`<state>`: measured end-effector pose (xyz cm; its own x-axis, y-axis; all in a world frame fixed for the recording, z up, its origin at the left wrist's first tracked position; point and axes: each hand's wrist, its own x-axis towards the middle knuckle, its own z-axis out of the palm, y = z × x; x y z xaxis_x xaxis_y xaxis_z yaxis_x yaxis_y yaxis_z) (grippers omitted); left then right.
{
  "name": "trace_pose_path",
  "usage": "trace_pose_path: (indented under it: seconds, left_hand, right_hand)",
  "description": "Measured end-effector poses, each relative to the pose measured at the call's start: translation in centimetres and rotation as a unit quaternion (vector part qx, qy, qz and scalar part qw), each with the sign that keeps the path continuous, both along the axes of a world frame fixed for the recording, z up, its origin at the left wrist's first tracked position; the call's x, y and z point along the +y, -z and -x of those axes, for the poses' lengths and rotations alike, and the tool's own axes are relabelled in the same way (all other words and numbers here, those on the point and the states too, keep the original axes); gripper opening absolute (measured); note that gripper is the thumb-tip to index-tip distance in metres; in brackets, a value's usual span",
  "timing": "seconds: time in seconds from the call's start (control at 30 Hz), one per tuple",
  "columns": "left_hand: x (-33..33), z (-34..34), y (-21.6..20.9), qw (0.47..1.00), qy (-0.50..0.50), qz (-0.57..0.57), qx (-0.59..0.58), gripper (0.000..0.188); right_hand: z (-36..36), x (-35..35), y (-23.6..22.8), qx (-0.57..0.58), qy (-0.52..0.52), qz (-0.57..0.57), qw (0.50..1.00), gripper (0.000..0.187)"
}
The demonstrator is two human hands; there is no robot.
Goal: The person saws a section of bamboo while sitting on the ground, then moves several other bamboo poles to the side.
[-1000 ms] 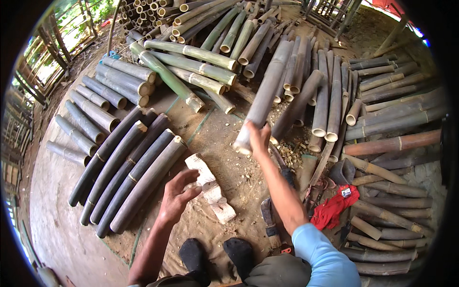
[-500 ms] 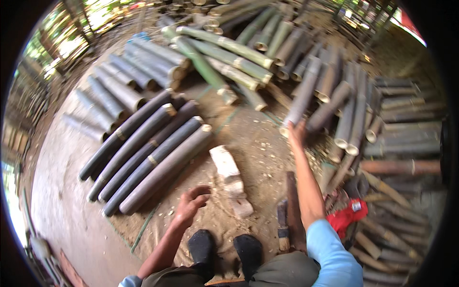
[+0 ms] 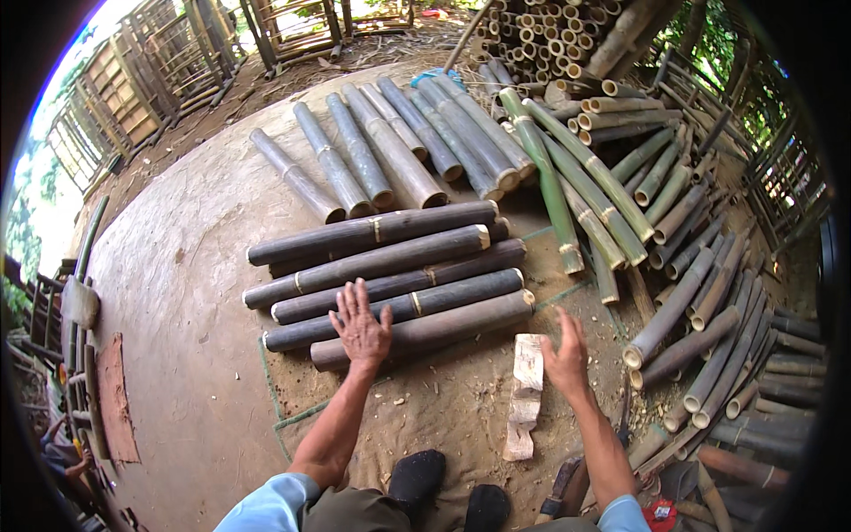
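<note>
My left hand [image 3: 363, 332] is open, palm down with fingers spread, over the nearest of several dark bamboo poles [image 3: 425, 328]. Whether it touches the pole I cannot tell. These poles lie side by side, their pale cut ends toward the right. My right hand [image 3: 567, 356] is open too and holds nothing, its fingers up and apart. Just left of it stands a notched, pale wooden block [image 3: 525, 390] on the ground mat. By my right forearm, partly hidden, lies a dark brush-like tool [image 3: 560, 492] with a pale end.
Greyish bamboo poles [image 3: 390, 146] lie in a row beyond, with green poles [image 3: 550, 191] to their right. More bamboo [image 3: 691, 319] is heaped at the right, and a stack [image 3: 558, 40] rises at the back. A red cloth [image 3: 660, 512] sits at the lower right.
My view has swung left. My right hand has left the end of a greyish bamboo pole at the right and come back near the block. My left hand has reached forward over the dark poles.
</note>
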<state>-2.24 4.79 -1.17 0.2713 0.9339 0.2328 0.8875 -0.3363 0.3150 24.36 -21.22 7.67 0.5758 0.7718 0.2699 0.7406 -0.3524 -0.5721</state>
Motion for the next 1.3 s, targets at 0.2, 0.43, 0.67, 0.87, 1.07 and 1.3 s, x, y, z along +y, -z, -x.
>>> trace_pose_path:
  seconds: [0.2, 0.43, 0.67, 0.87, 1.07, 1.3]
  left_hand:
    - [-0.3, 0.0, -0.1, 1.0, -0.009, 0.023, 0.006, 0.077]
    - [-0.2, 0.7, 0.2, 0.999, 0.002, 0.036, -0.023, 0.076]
    - [-0.4, 0.4, -0.4, 0.998, 0.021, 0.063, -0.008, 0.079]
    - [0.0, 0.7, -0.1, 0.998, 0.032, 0.059, -0.005, 0.083]
    - [-0.2, 0.1, -0.5, 0.995, 0.044, 0.086, -0.003, 0.084]
    - [-0.1, 0.9, -0.6, 0.996, 0.036, 0.084, -0.002, 0.083]
  right_hand:
    - [3.9, 15.5, -2.4, -0.028, -0.219, -0.011, 0.975, 0.044]
    - [5.3, 35.1, 1.5, -0.058, -0.296, -0.011, 0.953, 0.031]
    - [5.2, 47.0, 5.0, 0.005, -0.175, 0.054, 0.983, 0.037]
    - [3.6, 51.8, 7.6, 0.087, -0.103, 0.14, 0.981, 0.069]
    - [1.7, 52.9, 12.1, 0.102, -0.076, 0.149, 0.981, 0.078]
    - [3.4, 51.8, 8.2, 0.076, -0.067, 0.122, 0.987, 0.07]
